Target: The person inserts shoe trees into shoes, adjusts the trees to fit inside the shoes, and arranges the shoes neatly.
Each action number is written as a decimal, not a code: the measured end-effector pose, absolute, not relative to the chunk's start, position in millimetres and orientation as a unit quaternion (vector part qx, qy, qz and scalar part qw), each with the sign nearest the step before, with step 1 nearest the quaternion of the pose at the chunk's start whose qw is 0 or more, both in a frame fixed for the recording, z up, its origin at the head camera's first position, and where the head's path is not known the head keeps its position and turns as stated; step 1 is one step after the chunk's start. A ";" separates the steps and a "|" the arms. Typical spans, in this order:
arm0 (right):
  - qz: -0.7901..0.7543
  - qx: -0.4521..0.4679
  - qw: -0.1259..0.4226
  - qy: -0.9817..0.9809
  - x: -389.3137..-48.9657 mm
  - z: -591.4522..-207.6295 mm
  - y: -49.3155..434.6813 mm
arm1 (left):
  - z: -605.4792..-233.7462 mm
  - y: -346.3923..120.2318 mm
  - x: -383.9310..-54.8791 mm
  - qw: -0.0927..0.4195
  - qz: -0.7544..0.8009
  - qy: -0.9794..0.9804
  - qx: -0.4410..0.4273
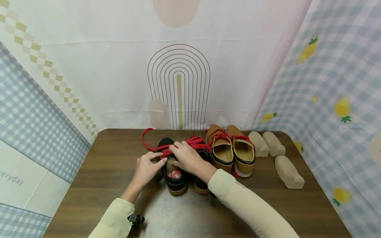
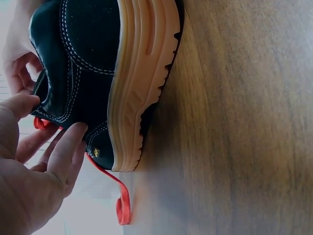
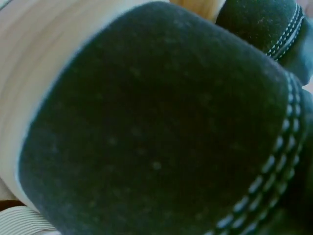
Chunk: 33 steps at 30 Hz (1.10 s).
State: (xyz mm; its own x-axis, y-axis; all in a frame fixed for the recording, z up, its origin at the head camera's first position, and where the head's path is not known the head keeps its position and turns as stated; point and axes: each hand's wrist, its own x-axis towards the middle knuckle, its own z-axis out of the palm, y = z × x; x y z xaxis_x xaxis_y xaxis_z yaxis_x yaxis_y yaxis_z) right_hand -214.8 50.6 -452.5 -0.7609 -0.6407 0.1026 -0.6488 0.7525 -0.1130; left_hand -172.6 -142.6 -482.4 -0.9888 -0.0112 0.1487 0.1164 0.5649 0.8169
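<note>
A black shoe (image 1: 176,186) with a tan sole and red-and-white patterned insole stands heel toward me. My left hand (image 1: 147,168) grips its left eyelet edge, thumb near the opening and fingers along the side (image 2: 44,166). From the other side, my right hand (image 1: 189,158) bends over the front opening, pinching at the red shoelace (image 1: 146,140); its fingertips are partly hidden. The lace's loose end trails left over the table. Partly behind my right hand is a second black shoe (image 1: 201,188), with red lace bunched on top. Dark suede (image 3: 156,122) fills the right wrist view.
Right of the black shoes stand two tan shoes (image 1: 221,153) with red laces. Farther right lie three beige shoe-shaped blocks (image 1: 287,172). All rest on a brown wooden table (image 1: 110,172), with patterned cloth (image 1: 125,86) hanging behind and at the sides.
</note>
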 end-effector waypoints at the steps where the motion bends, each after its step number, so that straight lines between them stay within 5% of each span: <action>1: 0.069 0.345 0.028 -0.936 -214.4 -452.4 51.5 | -482.9 -142.6 -172.2 0.067 -0.468 -0.881 -0.030; 14: 0.090 0.383 0.049 -0.918 -210.2 -441.3 75.6 | -480.0 -142.8 -173.6 0.050 -0.471 -0.880 -0.038; 26: 0.188 0.375 0.109 -0.901 -204.1 -423.8 119.9 | -455.7 -141.1 -170.5 0.147 -0.420 -0.892 -0.084; 33: 0.203 0.378 0.136 -0.893 -198.4 -419.9 151.0 | -441.3 -134.3 -165.9 0.134 -0.423 -0.889 -0.113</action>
State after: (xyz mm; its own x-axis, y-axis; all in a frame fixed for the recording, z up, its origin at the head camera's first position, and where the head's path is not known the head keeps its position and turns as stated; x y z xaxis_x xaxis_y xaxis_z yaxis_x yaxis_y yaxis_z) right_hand -198.4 151.0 -419.9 -0.6771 -0.6199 0.3965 -0.7304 0.6315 -0.2601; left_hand -165.9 -134.3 -441.3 -0.9385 0.0876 0.3339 0.3143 0.6168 0.7216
